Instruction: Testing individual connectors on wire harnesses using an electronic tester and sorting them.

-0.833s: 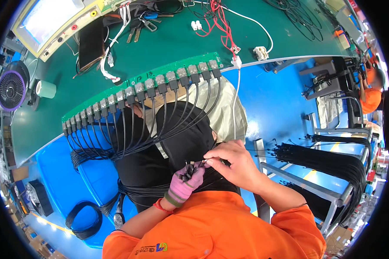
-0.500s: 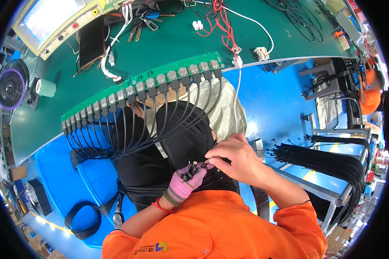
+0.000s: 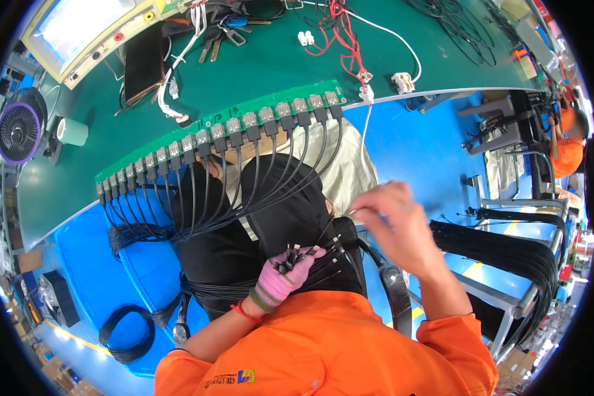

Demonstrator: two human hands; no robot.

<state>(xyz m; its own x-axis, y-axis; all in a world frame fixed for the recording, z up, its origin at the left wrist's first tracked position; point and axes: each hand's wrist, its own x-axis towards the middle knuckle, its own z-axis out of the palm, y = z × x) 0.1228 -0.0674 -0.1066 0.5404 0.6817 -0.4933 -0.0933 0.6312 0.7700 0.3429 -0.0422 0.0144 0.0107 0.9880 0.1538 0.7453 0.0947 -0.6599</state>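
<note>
My left hand (image 3: 282,280), in a pink glove with grey-green bands, is closed round a bunch of black cables (image 3: 293,256) whose plug ends stick up above the fingers. More black cables (image 3: 336,247) with small plug tips lie over my lap beside it. My bare right hand (image 3: 391,218) is raised to the right of the bunch, blurred, with thumb and forefinger pinched together; what they hold, if anything, is too small to make out. Ahead, a green circuit board (image 3: 244,113) on the table edge carries a row of metal sockets with black cables plugged in.
On the green table (image 3: 257,66) stand a test instrument (image 3: 79,33), a phone (image 3: 144,69), keys (image 3: 214,46) and red wires (image 3: 350,46). A purple fan (image 3: 21,132) and a cup (image 3: 72,132) are left. A rack with hanging black cables (image 3: 495,254) stands right; another person (image 3: 566,148) sits beyond.
My right hand has moved away from the bunch, up and to the right. My left hand keeps its hold on the cables. The view has shifted slightly.
</note>
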